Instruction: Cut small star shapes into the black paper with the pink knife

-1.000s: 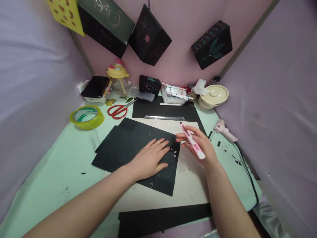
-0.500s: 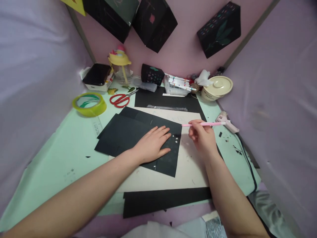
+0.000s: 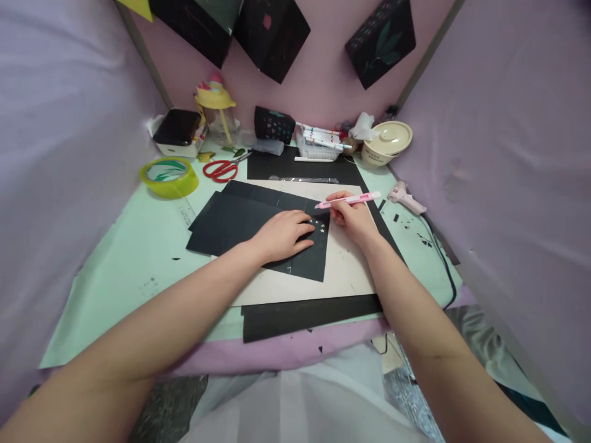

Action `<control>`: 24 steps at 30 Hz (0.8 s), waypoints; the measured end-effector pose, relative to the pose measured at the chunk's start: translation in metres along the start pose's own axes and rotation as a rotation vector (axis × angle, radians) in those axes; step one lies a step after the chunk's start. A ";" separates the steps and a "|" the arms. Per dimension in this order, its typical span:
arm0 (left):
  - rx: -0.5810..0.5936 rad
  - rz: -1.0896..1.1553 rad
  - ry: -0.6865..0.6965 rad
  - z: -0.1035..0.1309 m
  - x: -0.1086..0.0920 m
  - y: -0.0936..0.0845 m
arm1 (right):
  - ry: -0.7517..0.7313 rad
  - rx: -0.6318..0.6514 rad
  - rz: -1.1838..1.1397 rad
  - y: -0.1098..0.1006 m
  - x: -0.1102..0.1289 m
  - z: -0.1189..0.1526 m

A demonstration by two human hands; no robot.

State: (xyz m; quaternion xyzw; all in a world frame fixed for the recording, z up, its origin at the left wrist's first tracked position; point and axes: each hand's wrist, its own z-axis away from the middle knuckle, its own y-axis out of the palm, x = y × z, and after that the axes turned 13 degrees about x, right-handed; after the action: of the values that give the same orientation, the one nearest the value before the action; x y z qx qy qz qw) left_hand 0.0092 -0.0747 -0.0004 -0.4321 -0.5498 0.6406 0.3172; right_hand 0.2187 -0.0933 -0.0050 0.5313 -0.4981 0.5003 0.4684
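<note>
Black paper sheets (image 3: 231, 218) lie overlapped on a white board (image 3: 341, 271). My left hand (image 3: 284, 235) rests flat on the top sheet with its fingers spread, holding nothing. Just beyond its fingertips are several small white star shapes (image 3: 322, 227) near the sheet's right edge. In my right hand (image 3: 348, 216) is a slim pink craft knife (image 3: 355, 199), pinched between the fingers. Its tip points left and lies over the upper right part of the black paper; whether it touches cannot be made out.
Red-handled scissors (image 3: 221, 170) and yellow-green tape (image 3: 168, 178) lie at the left. Behind stand a bottle (image 3: 220, 117), a pen basket (image 3: 318, 146) and a lidded bowl (image 3: 385, 143). A pink glue gun (image 3: 406, 198) with its cord is at the right.
My right hand has moved the pink knife left over the black paper, and the knife has tilted. The whole view has shifted, showing more of the lap. My left hand stays on the sheet.
</note>
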 end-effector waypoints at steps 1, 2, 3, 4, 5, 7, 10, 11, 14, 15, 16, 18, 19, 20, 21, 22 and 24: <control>-0.004 -0.006 0.008 0.000 0.000 0.000 | -0.001 0.012 0.018 0.001 0.001 0.000; -0.008 -0.013 0.014 0.000 -0.001 -0.001 | 0.000 0.023 0.045 0.002 0.002 0.001; -0.012 -0.020 0.019 0.000 -0.001 -0.001 | 0.001 0.031 0.078 0.003 0.004 0.002; -0.016 -0.027 0.023 0.000 -0.001 -0.002 | 0.001 0.031 0.116 0.003 0.007 0.003; -0.019 -0.032 0.025 0.001 -0.001 -0.002 | -0.001 0.032 0.159 0.004 0.009 0.005; -0.022 -0.035 0.022 0.001 0.000 -0.003 | 0.002 0.039 0.228 0.005 0.014 0.008; -0.021 -0.023 0.009 0.001 0.001 -0.003 | 0.034 0.036 0.269 0.006 0.019 0.010; -0.019 -0.016 0.006 0.001 0.002 -0.003 | 0.047 0.021 0.262 0.006 0.020 0.010; -0.010 0.004 0.000 0.002 0.003 -0.003 | 0.088 0.042 0.183 0.005 0.021 0.009; -0.009 0.009 -0.001 0.002 0.003 -0.002 | 0.106 0.073 0.149 0.004 0.022 0.008; -0.007 0.015 -0.004 0.003 0.003 -0.002 | 0.125 0.103 0.121 0.002 0.022 0.007; -0.002 0.030 -0.015 0.003 0.003 -0.001 | 0.165 0.145 0.102 -0.001 0.024 0.005; 0.004 0.042 -0.024 0.003 0.002 -0.001 | 0.179 0.150 0.115 -0.003 0.025 0.005; 0.012 0.054 -0.032 0.004 0.002 -0.001 | 0.191 0.147 0.149 -0.004 0.027 0.005; 0.024 0.066 -0.037 0.004 0.002 -0.002 | 0.200 0.140 0.199 -0.005 0.028 0.004; 0.037 0.074 -0.038 0.004 0.002 -0.002 | 0.207 0.133 0.260 -0.006 0.029 0.004; 0.056 0.078 -0.029 0.005 0.002 -0.003 | 0.227 0.124 0.387 -0.006 0.030 0.005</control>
State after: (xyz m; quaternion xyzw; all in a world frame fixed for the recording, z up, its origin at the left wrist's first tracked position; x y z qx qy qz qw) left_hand 0.0039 -0.0742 0.0017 -0.4350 -0.5190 0.6737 0.2960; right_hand 0.2250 -0.0999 0.0242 0.3940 -0.5030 0.6669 0.3835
